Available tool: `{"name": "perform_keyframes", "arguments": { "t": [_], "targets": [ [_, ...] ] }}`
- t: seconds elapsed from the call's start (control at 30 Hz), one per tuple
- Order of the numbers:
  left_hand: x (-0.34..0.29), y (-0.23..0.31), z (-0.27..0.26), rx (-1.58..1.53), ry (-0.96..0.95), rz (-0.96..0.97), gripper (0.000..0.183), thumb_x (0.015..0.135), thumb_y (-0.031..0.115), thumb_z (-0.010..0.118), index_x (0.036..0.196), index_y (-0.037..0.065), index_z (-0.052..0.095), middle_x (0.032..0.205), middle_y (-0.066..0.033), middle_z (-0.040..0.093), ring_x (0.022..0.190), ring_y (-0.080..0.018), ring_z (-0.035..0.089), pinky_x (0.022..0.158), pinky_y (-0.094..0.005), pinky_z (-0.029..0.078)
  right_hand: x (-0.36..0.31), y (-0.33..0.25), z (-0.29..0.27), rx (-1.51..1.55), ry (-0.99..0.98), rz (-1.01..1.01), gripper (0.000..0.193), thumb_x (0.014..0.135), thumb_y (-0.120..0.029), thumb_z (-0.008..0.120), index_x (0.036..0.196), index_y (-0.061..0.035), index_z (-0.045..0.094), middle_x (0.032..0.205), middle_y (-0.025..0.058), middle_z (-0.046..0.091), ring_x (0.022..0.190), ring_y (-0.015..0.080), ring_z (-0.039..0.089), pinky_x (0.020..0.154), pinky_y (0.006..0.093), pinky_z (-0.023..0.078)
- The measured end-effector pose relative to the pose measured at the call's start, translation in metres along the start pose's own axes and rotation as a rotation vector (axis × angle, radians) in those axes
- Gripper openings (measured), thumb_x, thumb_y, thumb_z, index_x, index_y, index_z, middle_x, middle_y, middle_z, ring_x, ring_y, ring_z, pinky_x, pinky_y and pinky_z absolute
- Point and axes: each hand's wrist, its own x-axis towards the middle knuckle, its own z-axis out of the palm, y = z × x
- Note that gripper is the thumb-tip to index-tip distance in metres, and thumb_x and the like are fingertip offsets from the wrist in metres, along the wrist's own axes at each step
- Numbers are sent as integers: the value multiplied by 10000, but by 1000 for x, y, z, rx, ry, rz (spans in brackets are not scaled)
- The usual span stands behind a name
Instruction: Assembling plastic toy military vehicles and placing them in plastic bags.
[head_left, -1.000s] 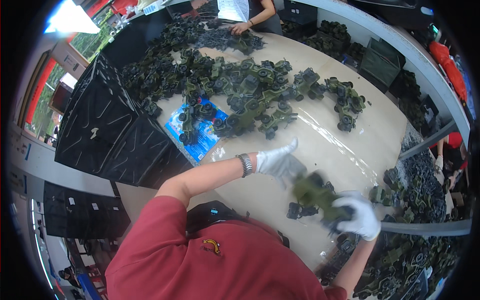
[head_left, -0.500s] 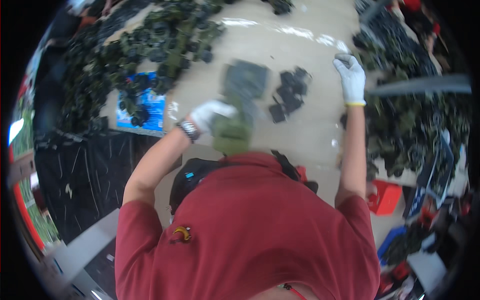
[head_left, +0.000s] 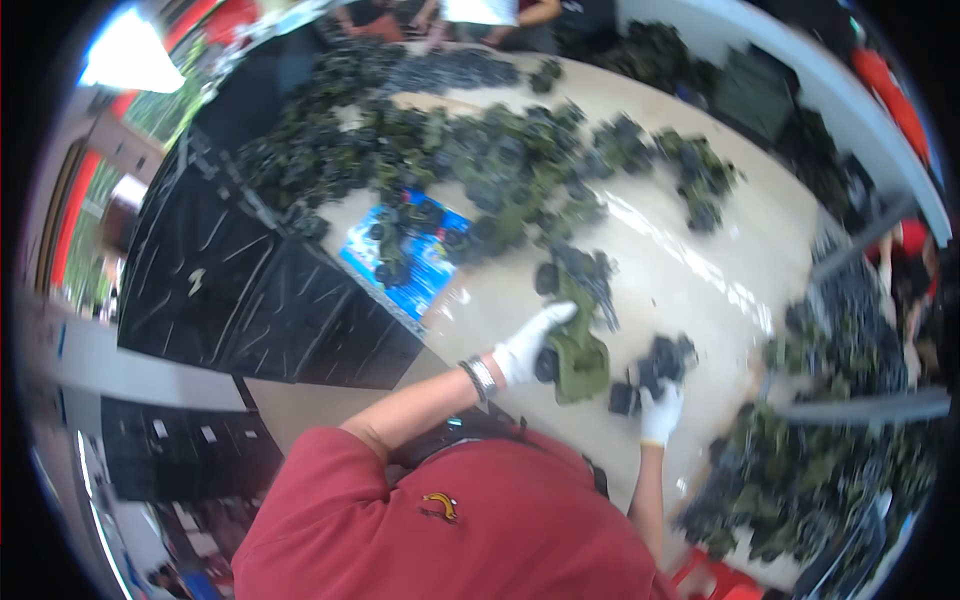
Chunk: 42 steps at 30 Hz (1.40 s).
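Observation:
My left hand [head_left: 537,343], in a white glove, grips the side of a green toy truck [head_left: 582,366] with black wheels. The truck lies tilted away from me, its far end close to a grey piece [head_left: 602,290]. To its right, my right hand [head_left: 661,412], also gloved, reaches into a small group of black parts [head_left: 666,358]. Its thumb and fingers close around the near edge of one part; the fingertips are partly hidden.
Many green and black toy vehicles [head_left: 500,150] are heaped across the far side of the table [head_left: 690,270]. A blue printed sheet [head_left: 425,285] lies at the left beneath some. Another heap [head_left: 800,470] covers the right side. Black boxes [head_left: 250,290] stand left, and people work beyond the table.
The view has swung toward the right. My right hand has come from beside the right heap to the black parts. My left hand still holds the green toy truck, whose wheels now show.

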Motion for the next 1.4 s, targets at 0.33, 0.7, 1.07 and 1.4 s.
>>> {"name": "perform_keyframes", "arguments": {
  "t": [0.33,0.7,1.07,1.4],
  "targets": [
    [-17,30,9,31,-105,-108,541,914,477,624,1314,124,540,1236,-120,626,1109,-271,633,993,-446,498,-50,107,-41,829,91,206,453,796,-29,690,1241,-15,607,1305,140,585,1104,274,594,967,425,479],
    [-11,51,37,115,-137,-13,525,945,490,585,1343,152,531,1222,-97,626,1116,-246,629,999,-439,496,-45,17,-59,-347,-220,185,648,681,-177,811,1282,-104,582,1384,196,512,1233,417,481,1040,502,410],
    [13,36,78,411,-36,241,358,964,367,587,1181,84,616,1161,-16,637,1128,-125,569,1012,-322,441,13,-187,-150,886,118,-1,572,884,-141,687,1386,52,491,1273,120,603,1109,196,584,1000,335,459],
    [10,33,96,562,-302,190,491,896,335,698,1294,84,559,1120,-17,636,1018,-128,610,872,-281,497,18,-206,-130,801,130,-70,628,724,-138,825,1294,-17,590,1225,119,599,1078,252,601,951,352,478]
  ]
}}
